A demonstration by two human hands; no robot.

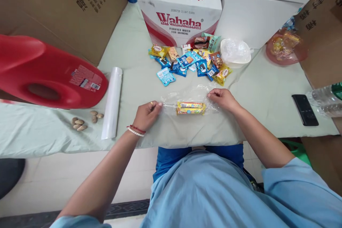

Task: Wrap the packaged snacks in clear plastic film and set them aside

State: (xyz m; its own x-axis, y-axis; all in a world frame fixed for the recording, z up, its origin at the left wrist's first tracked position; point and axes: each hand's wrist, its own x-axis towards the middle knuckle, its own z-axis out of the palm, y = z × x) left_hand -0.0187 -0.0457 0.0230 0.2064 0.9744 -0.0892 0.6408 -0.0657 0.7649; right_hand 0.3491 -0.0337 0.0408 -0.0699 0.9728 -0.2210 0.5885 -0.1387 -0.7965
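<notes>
Two yellow-wrapped snack sticks (190, 108) lie side by side on a sheet of clear plastic film (184, 95) in front of me. My left hand (148, 114) pinches the film's gathered left end between thumb and fingers. On the other side, my right hand (223, 98) is closed on the film's right edge. Between the hands the film is thin and wrinkled, so its outline is hard to follow. A heap of small packaged snacks (187, 60) in blue, yellow and brown wrappers sits just beyond the film.
A white film roll (112, 103), brown nuts (78, 124) and a large red jug (50, 74) stand to the left. Behind are a Wahaha carton (181, 17) and a white bowl (235, 55). A red bowl (285, 51), black phone (305, 109) and plastic bottles (323, 96) are at right.
</notes>
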